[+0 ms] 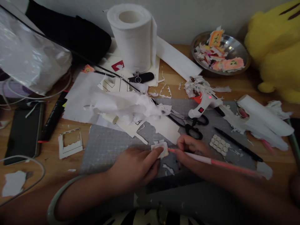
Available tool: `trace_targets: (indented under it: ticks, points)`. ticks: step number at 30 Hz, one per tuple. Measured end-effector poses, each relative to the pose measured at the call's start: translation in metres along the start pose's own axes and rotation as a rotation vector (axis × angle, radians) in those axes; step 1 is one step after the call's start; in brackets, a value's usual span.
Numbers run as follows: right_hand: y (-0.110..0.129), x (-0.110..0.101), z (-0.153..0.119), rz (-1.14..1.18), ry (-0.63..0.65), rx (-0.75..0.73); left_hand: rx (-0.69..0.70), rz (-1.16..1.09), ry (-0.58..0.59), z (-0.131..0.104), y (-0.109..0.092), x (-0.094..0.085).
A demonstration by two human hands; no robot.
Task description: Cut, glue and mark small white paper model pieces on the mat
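On the grey cutting mat lies a small whitish cutout piece. The index finger of my left hand presses it flat, with the other fingers curled beneath. My right hand grips a slim pink-and-white marker pen. Its reddish tip touches or nearly touches the cutout's right edge, and its long body slants down over my forearm. A torn paper scrap rests just below the cutout. Black-handled scissors lie beyond my right hand, partly under paper.
A white glue gun with a red light sits behind the scissors. A steel bowl of coloured paper pieces stands at the back right, near a yellow plush. Behind are a paper roll and scraps; a phone lies left.
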State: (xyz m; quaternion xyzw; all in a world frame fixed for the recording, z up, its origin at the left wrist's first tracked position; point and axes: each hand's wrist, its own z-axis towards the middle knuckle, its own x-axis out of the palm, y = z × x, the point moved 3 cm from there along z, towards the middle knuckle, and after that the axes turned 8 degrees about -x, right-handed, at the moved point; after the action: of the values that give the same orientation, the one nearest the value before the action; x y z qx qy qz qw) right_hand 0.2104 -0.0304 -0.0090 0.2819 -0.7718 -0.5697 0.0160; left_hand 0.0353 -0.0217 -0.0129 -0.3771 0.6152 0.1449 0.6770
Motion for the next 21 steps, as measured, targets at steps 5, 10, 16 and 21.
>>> trace_targets:
  ticks: [5,10,16,21]
  points:
    - [-0.0044,0.0010,-0.0008,0.113,0.042,0.037,-0.005,-0.003,0.006,-0.0005,0.0000,0.0009]
    - [-0.0009,-0.0009,0.0004,0.002,0.042,-0.028,-0.005,0.011,-0.003,0.0002,-0.0002,0.0004]
    - [0.0016,-0.0010,0.0001,-0.009,0.052,-0.006,0.000,-0.002,-0.013,-0.0001,-0.0001,0.0004]
    - [-0.0003,0.0003,-0.0003,0.033,0.047,0.000,0.002,0.002,-0.004,0.0000,-0.0005,-0.0007]
